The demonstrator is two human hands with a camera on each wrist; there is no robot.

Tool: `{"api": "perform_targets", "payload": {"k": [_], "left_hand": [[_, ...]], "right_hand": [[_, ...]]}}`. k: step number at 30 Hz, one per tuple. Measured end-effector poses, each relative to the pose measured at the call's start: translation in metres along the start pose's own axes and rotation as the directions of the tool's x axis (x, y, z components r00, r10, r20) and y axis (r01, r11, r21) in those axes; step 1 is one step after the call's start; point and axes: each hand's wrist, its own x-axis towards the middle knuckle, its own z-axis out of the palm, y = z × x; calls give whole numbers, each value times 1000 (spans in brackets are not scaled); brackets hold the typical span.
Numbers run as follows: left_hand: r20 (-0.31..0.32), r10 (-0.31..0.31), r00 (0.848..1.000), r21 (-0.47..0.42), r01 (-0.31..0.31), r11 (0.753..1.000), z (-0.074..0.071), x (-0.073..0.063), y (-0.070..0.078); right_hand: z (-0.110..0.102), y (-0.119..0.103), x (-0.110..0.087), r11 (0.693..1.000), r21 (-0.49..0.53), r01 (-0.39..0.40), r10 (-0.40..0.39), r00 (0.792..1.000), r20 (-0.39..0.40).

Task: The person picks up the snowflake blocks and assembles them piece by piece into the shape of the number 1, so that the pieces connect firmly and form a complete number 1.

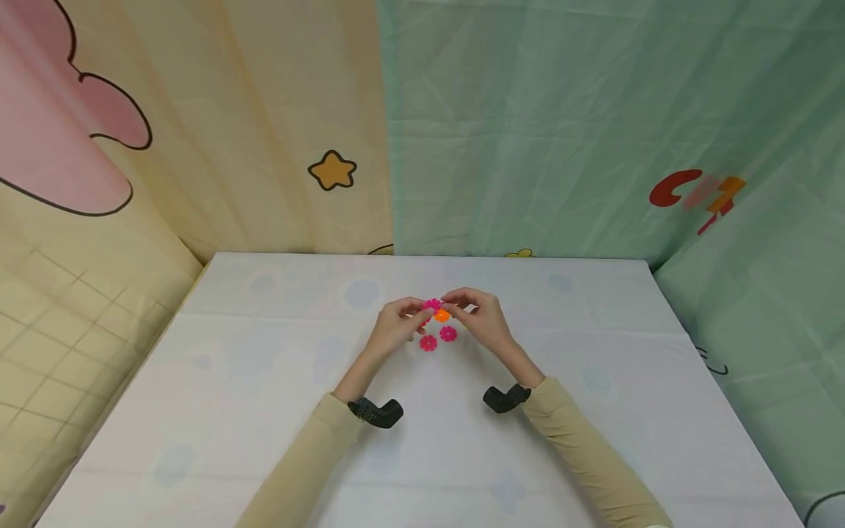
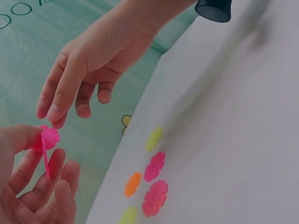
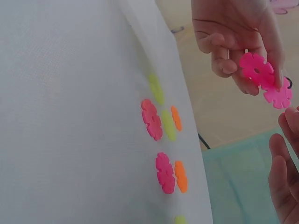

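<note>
Pinched in my left hand (image 1: 396,323) are two pink flower-shaped plastic discs (image 3: 256,70), set together at an angle. The left wrist view shows one pink disc (image 2: 50,138) face-on and the other edge-on, under the left thumb. My right hand (image 1: 480,317) is beside them, its relaxed fingertips very close to the outer disc and not curled round anything; in the left wrist view they look slightly apart from it. Below the hands on the table lie loose flower discs: pink-red ones (image 1: 428,343), orange ones (image 3: 181,176) and yellow-green ones (image 2: 154,138).
A white cloth with faint pale spots covers the table (image 1: 264,411). Behind it hang a cream curtain (image 1: 284,110) with a star print and a green curtain (image 1: 561,132). A black wrist camera (image 1: 376,413) sits on each forearm.
</note>
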Motion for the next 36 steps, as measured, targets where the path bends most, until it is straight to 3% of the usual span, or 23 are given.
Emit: {"api": "perform_targets", "payload": {"k": [10,16,30,36], "left_hand": [[-38,-2,999,-7,2,1000,-5,1,-8],[-69,-38,997,-27,36,999,-9,-1,-10],[-113,-36,993,-39,32,999,-18,-4,-19],[-121,-28,992,-29,24,999,-20,-5,-22]], "right_hand": [[-6,8,-1,999,-39,-36,36,999,-10],[-12,15,-3,992,-86,-93,92,996,-10],[-26,37,-4,957,-147,-252,254,967,-3],[-28,42,-5,945,-159,-285,291,956,21]]}}
